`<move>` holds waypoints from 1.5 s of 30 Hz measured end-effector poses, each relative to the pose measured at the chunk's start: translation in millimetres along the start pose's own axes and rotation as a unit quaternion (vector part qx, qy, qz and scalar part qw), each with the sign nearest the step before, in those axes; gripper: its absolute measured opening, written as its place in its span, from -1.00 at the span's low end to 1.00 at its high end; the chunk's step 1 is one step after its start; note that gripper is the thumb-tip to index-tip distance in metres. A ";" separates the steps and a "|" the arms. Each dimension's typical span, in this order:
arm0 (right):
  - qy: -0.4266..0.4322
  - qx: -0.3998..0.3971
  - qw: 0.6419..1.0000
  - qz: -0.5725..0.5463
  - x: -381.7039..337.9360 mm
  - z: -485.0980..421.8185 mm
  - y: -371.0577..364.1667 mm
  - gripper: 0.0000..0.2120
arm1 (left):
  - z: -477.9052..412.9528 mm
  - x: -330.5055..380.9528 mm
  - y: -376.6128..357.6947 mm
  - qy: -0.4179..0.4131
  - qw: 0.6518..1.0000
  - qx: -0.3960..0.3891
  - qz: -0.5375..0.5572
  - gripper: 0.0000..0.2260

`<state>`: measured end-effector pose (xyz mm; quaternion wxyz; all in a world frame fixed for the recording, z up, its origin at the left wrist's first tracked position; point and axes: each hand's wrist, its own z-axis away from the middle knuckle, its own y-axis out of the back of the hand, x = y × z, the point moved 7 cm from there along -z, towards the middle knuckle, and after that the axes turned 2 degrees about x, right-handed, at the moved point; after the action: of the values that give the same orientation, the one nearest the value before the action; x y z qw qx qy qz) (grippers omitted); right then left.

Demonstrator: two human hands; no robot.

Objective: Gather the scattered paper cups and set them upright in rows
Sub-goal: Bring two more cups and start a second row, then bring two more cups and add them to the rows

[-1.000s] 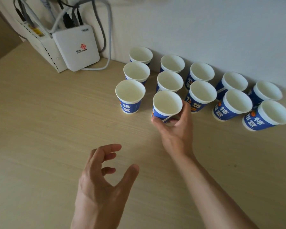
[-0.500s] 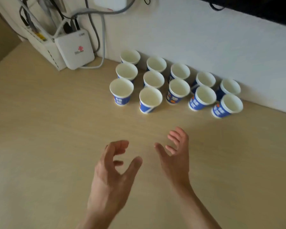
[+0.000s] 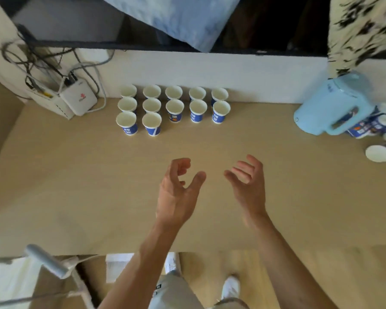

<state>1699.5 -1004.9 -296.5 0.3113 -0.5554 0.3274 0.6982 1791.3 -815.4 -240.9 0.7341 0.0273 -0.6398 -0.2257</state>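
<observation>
Several blue-and-white paper cups stand upright in rows against the white wall, on the wooden table. The front row holds two cups, the right one nearest me. More cups lie scattered at the far right, partly behind a light blue jug. My left hand and my right hand hover over the table's middle, well short of the rows. Both have loosely curled fingers and hold nothing.
A light blue jug sits at the right by the wall. A white router with tangled cables leans at the back left. The table's front edge runs below my forearms, with floor and my shoes beyond it.
My right hand let go of the front-row cup and drew back toward me. The view pulled back and up, bringing the jug and scattered cups at the right into sight.
</observation>
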 end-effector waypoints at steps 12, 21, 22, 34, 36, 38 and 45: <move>-0.008 0.098 0.990 -0.097 -14.2 34.7 203.4 -0.53 | 125.0 72.3 -143.6 -0.056 0.994 -0.091 0.006 -0.76; 0.006 0.143 0.981 -0.133 -23.4 28.9 344.8 -0.68 | 191.9 124.1 -263.3 -0.085 0.984 -0.159 -0.004 -0.76; 0.003 0.148 0.980 -0.136 -22.9 28.9 355.8 -0.68 | 195.8 125.8 -274.5 -0.086 0.983 -0.165 -0.007 -0.77; -0.041 0.197 0.973 -0.115 9.2 -25.2 472.7 -0.70 | 196.6 143.0 -445.7 -0.079 0.965 -0.247 -0.037 -0.77; -0.041 0.188 0.977 -0.096 9.7 -53.3 490.7 -0.71 | 185.7 147.8 -479.9 -0.069 0.965 -0.253 -0.023 -0.80; -0.033 0.182 0.980 -0.074 7.2 -82.2 511.5 -0.72 | 173.0 153.6 -512.7 -0.046 0.965 -0.259 -0.005 -0.80; -0.028 0.149 0.988 -0.005 0.4 -157.8 567.1 -0.69 | 145.5 176.8 -578.8 -0.010 0.970 -0.244 0.003 -0.78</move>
<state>1336.9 -1467.2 -260.3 0.4033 -0.4843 0.4165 0.6553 1495.3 -1363.0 -241.3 0.7130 -0.1563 -0.5727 -0.3732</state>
